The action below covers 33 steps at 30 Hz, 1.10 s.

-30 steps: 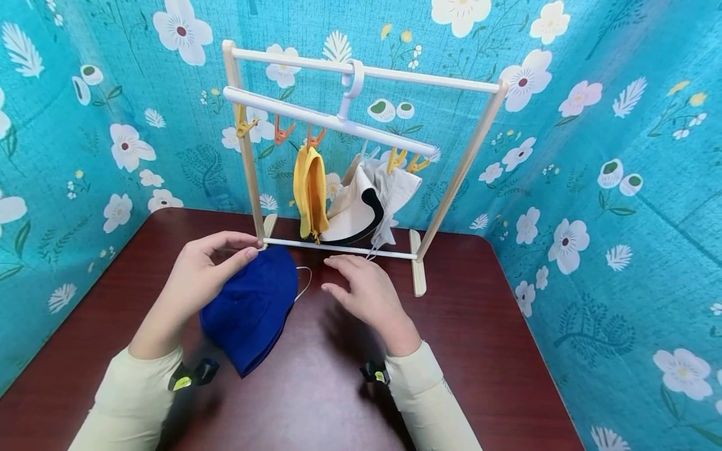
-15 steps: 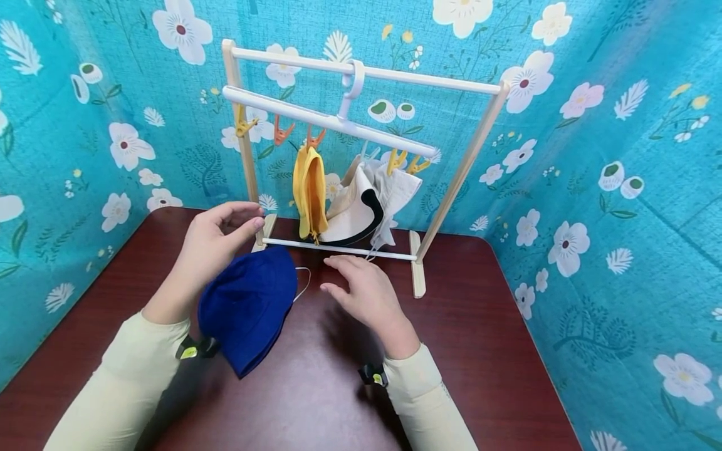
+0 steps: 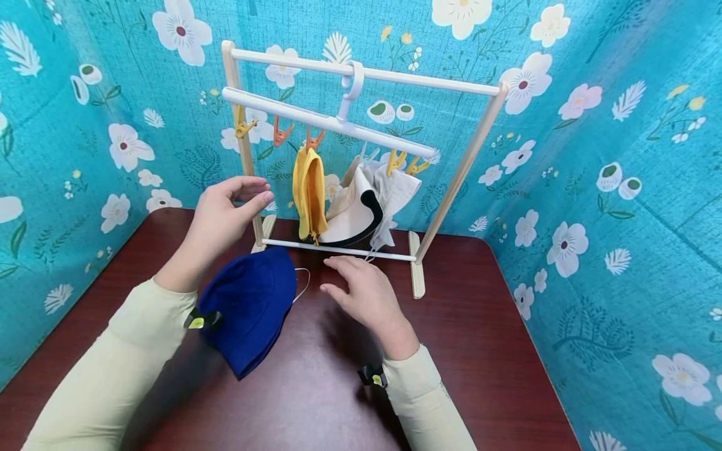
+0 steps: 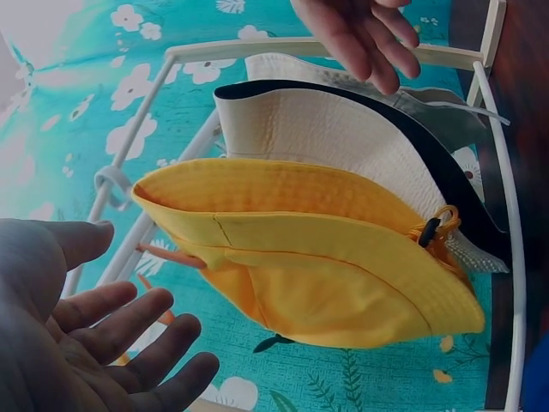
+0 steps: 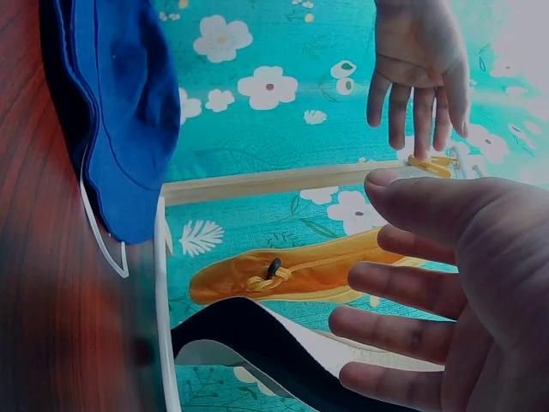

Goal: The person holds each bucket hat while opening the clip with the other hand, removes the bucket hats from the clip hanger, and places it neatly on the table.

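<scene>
In the head view, the left hand [image 3: 222, 207] is raised in front of the left post of a wooden rack [image 3: 474, 147], its fingers slightly bent and its thumb standing apart from them. The right hand [image 3: 363, 291] hovers over the dark red table [image 3: 316, 401] near the rack's lower bar, fingers loosely extended, thumb apart. A blue hat [image 3: 251, 307] lies on the table left of the middle, partly beneath the left forearm, and its thin white cord [image 3: 307, 285] loops out on the right. From the rack hangs a white hanger [image 3: 316, 117] with clips. A yellow clip [image 3: 242, 127] and an orange clip [image 3: 282, 133] are at its left end; farther right hang a yellow hat [image 3: 310, 194], a white hat [image 3: 350, 216] with black trim and a pale grey cloth item [image 3: 397, 194]. A turquoise floral curtain [image 3: 598, 263] surrounds the table.

In the left wrist view, the left palm faces the hanging yellow hat, fingers spread. The hat bears a black toggle [image 4: 430, 232], and the white hat is behind it. The right hand's fingers reach in at the top.

In the right wrist view, the right hand's fingers are spread before the yellow and white hats. The left hand shows at the top, fingers straight, near a yellow clip. The blue hat rests at upper left.
</scene>
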Each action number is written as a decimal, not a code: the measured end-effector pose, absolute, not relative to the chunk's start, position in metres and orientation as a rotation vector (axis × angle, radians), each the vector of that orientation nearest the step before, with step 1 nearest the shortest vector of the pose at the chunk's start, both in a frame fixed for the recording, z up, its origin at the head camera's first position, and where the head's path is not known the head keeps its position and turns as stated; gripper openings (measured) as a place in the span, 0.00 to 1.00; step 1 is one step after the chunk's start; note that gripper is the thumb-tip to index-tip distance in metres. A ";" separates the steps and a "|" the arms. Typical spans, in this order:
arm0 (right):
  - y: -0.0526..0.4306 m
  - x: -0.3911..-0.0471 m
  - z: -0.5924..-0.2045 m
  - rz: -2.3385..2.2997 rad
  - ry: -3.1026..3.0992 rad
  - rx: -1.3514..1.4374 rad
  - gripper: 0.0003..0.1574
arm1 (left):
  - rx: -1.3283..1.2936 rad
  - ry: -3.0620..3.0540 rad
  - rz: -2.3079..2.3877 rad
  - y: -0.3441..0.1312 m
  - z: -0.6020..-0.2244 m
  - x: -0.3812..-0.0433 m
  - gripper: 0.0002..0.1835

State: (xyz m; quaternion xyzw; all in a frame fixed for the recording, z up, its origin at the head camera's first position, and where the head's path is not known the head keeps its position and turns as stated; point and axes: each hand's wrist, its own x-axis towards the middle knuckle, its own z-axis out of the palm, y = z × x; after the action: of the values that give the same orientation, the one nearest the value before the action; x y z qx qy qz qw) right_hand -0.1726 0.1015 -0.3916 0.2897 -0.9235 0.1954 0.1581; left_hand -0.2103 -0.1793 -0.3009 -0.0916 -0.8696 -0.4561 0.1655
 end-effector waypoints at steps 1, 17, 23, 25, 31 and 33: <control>0.101 -0.172 -0.391 0.558 -2.641 0.828 0.30 | -0.260 -2.481 -1.297 -0.178 -0.299 -0.212 0.28; 0.100 -0.172 -0.392 0.559 -2.655 0.832 0.30 | -0.274 -2.570 -1.286 -0.171 -0.288 -0.233 0.29; 0.101 -0.172 -0.392 0.546 -2.659 0.833 0.30 | -0.263 -2.594 -1.274 -0.169 -0.282 -0.243 0.29; 0.101 -0.172 -0.392 0.543 -2.657 0.832 0.30 | -0.269 -2.598 -1.274 -0.168 -0.279 -0.246 0.29; 0.102 -0.172 -0.392 0.545 -2.654 0.832 0.30 | -0.291 -2.605 -1.276 -0.162 -0.271 -0.255 0.30; 0.102 -0.172 -0.392 0.544 -2.656 0.832 0.30 | -0.292 -2.605 -1.276 -0.159 -0.269 -0.258 0.30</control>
State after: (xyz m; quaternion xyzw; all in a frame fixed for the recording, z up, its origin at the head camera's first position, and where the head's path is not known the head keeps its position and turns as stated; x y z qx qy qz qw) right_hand -0.1722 0.1016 -0.3918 0.2899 -0.9256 0.1897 0.1523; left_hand -0.2579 -0.1591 -0.2687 -0.0994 -0.8879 -0.4348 0.1129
